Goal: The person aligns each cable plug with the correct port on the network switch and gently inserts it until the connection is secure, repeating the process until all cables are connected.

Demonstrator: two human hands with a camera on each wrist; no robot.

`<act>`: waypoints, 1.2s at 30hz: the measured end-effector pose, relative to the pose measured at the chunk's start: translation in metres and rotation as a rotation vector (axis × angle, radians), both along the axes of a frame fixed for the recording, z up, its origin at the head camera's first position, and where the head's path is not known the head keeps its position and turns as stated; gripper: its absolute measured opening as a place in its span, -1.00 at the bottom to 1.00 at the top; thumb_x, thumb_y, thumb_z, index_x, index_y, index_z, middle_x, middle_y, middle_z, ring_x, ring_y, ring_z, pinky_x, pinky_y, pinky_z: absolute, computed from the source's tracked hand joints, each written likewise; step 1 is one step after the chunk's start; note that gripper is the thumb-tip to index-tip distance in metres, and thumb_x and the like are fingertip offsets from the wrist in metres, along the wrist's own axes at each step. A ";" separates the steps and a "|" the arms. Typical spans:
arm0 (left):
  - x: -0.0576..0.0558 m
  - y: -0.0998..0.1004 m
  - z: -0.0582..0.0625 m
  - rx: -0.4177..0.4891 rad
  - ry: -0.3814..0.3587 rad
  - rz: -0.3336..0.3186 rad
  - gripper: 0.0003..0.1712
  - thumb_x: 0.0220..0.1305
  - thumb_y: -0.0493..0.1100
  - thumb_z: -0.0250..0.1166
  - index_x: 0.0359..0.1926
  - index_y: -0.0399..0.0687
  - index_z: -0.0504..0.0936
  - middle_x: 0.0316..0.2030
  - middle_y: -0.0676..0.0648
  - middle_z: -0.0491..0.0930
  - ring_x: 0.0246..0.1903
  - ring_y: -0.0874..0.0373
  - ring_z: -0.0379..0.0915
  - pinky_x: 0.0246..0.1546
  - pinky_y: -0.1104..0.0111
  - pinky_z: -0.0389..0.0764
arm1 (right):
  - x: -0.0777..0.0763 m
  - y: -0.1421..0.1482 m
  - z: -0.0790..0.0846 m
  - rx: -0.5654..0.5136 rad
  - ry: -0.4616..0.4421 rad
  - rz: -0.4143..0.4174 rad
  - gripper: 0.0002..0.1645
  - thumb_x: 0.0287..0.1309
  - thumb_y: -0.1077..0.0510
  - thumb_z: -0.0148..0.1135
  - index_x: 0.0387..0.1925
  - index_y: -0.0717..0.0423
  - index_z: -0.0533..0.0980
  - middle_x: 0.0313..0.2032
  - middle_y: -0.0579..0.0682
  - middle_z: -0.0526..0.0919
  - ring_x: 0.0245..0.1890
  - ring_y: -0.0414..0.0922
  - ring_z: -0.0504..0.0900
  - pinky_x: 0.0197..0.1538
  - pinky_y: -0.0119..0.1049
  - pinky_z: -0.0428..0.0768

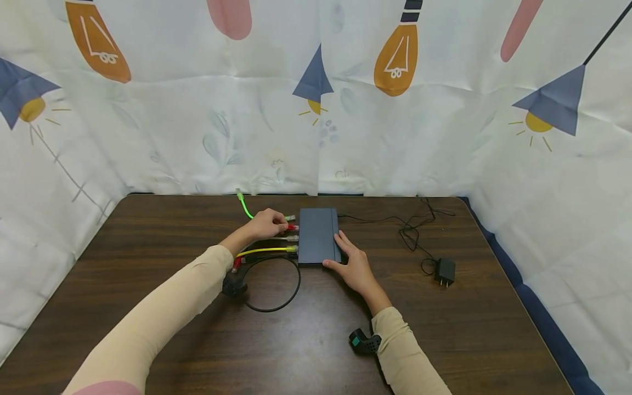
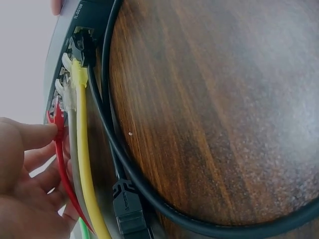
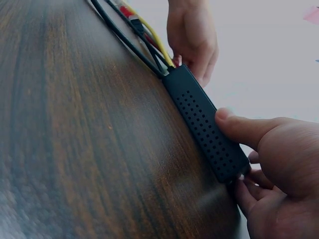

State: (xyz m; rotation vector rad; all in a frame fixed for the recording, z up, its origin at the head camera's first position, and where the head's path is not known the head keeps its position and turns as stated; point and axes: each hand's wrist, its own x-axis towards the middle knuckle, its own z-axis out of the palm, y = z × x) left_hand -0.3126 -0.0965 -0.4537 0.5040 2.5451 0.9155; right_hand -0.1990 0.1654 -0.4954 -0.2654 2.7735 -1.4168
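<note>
A dark grey-blue network switch [image 1: 318, 236] lies on the table, its port side facing left. My left hand [image 1: 266, 224] pinches the plug of a red Ethernet cable [image 2: 59, 119] between thumb and finger at one port. Beside it, a grey cable [image 2: 73, 132], a yellow cable [image 2: 84, 149] and a black cable's plug [image 2: 82, 47] sit in ports. A green cable [image 1: 245, 208] runs behind the left hand; one plug lies near the switch, and whether it is inserted cannot be told. My right hand [image 1: 353, 266] grips the switch's right end, thumb on its near edge.
The black cable [image 1: 299, 280] loops in front of the switch, with a loose black plug [image 2: 130, 209] under the left wrist. To the right, a power adapter [image 1: 445, 271] lies with its tangled cord [image 1: 412, 230]. A patterned curtain [image 1: 276, 137] hangs behind the wooden table [image 1: 316, 340].
</note>
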 end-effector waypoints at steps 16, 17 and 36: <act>0.004 0.003 -0.002 -0.048 0.083 -0.005 -0.74 0.43 -0.15 0.11 -0.11 -0.15 0.69 -0.15 -0.17 0.67 -0.28 0.06 0.54 -0.32 0.28 0.50 | 0.000 0.000 -0.004 -0.001 -0.004 -0.010 -0.03 0.06 -0.04 0.41 0.45 0.01 0.19 0.49 0.06 0.10 0.47 0.09 0.13 0.39 0.14 0.22; 0.005 0.003 -0.002 -0.050 0.080 -0.005 -0.74 0.43 -0.15 0.11 -0.10 -0.16 0.69 -0.15 -0.17 0.66 -0.28 0.06 0.53 -0.33 0.28 0.50 | 0.000 0.000 -0.004 0.003 -0.004 -0.010 -0.03 0.06 -0.04 0.41 0.45 0.01 0.18 0.49 0.06 0.10 0.47 0.09 0.13 0.39 0.14 0.23; 0.006 0.004 0.002 -0.036 0.064 0.030 -0.77 0.42 -0.16 0.13 -0.13 -0.13 0.69 -0.15 -0.15 0.65 -0.24 0.04 0.54 -0.27 0.26 0.52 | 0.000 -0.001 -0.002 -0.021 -0.001 -0.004 -0.04 0.07 -0.01 0.40 0.45 0.02 0.18 0.49 0.08 0.10 0.41 0.08 0.26 0.32 0.03 0.38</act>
